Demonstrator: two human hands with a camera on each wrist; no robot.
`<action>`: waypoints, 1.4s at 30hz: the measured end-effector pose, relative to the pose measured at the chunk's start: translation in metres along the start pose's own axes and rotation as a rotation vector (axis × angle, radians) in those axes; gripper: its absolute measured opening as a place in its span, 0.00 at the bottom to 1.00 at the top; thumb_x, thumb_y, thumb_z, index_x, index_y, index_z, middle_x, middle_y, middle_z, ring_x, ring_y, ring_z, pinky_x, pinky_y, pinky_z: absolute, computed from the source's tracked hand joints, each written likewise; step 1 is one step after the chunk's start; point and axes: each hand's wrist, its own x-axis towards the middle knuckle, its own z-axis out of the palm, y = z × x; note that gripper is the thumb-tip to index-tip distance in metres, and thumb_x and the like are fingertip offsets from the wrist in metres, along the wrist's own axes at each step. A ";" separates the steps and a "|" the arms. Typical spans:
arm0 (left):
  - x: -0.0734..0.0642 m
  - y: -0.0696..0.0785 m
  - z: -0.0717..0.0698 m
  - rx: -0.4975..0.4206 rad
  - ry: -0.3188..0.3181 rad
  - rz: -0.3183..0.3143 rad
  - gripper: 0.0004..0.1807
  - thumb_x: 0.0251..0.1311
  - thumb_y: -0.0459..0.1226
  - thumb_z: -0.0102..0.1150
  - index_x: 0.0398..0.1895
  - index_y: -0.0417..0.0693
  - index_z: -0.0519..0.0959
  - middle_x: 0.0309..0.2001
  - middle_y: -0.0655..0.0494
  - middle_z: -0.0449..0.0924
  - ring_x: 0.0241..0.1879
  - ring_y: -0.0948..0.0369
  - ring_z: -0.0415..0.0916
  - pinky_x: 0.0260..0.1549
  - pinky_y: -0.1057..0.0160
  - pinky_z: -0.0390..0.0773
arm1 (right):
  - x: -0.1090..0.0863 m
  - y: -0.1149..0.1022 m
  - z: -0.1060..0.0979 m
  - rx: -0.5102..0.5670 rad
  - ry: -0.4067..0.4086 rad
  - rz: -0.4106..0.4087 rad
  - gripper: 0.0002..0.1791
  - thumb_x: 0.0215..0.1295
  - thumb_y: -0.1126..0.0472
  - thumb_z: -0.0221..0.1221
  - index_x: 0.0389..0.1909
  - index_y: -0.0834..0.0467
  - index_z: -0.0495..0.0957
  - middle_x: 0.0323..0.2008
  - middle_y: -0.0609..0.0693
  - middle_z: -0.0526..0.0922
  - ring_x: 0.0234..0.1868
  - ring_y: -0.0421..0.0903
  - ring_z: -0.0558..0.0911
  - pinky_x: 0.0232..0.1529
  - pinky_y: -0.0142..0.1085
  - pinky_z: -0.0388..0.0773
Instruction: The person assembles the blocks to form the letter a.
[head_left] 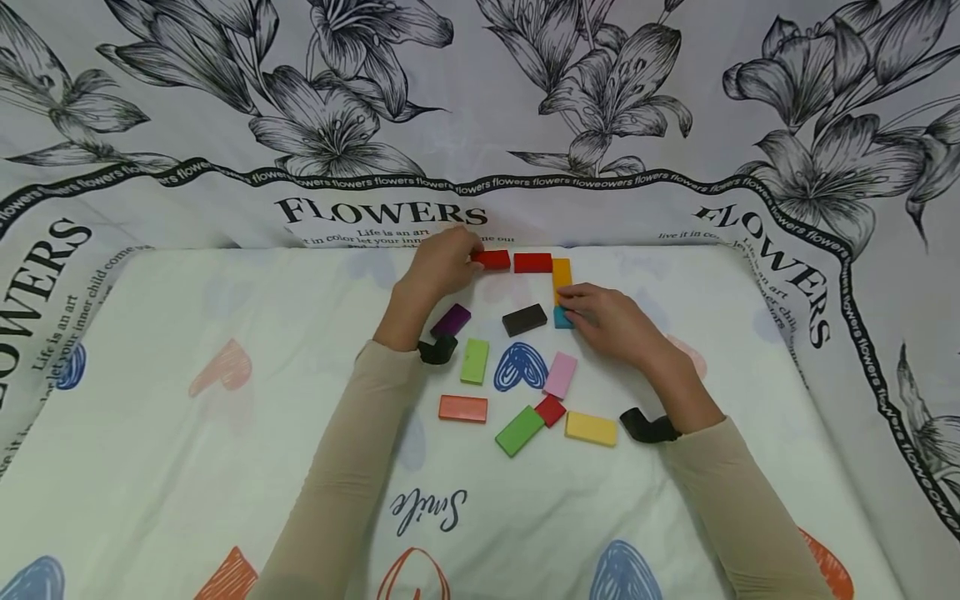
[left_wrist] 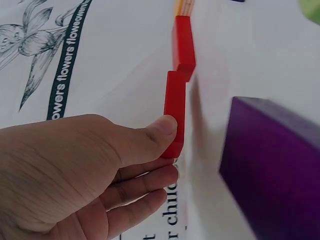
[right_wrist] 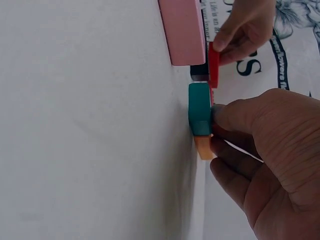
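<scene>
My left hand [head_left: 441, 265] pinches one end of a red block [left_wrist: 174, 97] between thumb and fingers, at the far side of the cloth. Just right of it lies a second red block [head_left: 533, 263], with a small gap between them in the head view. An orange block [head_left: 562, 272] runs toward me from that second block's right end. My right hand [head_left: 617, 323] pinches a blue block [right_wrist: 199, 106] at the orange block's near end; its fingertips partly cover both. Close to my left wrist is a purple block [head_left: 452, 321], and a black block [head_left: 524, 320] sits between the hands.
Nearer to me lie a light green block [head_left: 474, 362], a pink block [head_left: 560, 375], an orange-red block [head_left: 462, 408], a green block [head_left: 519, 432], a small red block [head_left: 551, 410] and a yellow block [head_left: 591, 428]. A flower-printed border [head_left: 465, 108] surrounds the white cloth.
</scene>
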 end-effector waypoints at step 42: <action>0.003 0.001 0.011 0.010 -0.034 0.004 0.17 0.69 0.39 0.67 0.59 0.45 0.86 0.52 0.48 0.86 0.49 0.52 0.78 0.58 0.53 0.80 | -0.001 0.002 0.001 0.006 0.021 -0.003 0.21 0.77 0.63 0.61 0.68 0.61 0.79 0.70 0.57 0.80 0.76 0.60 0.75 0.76 0.57 0.71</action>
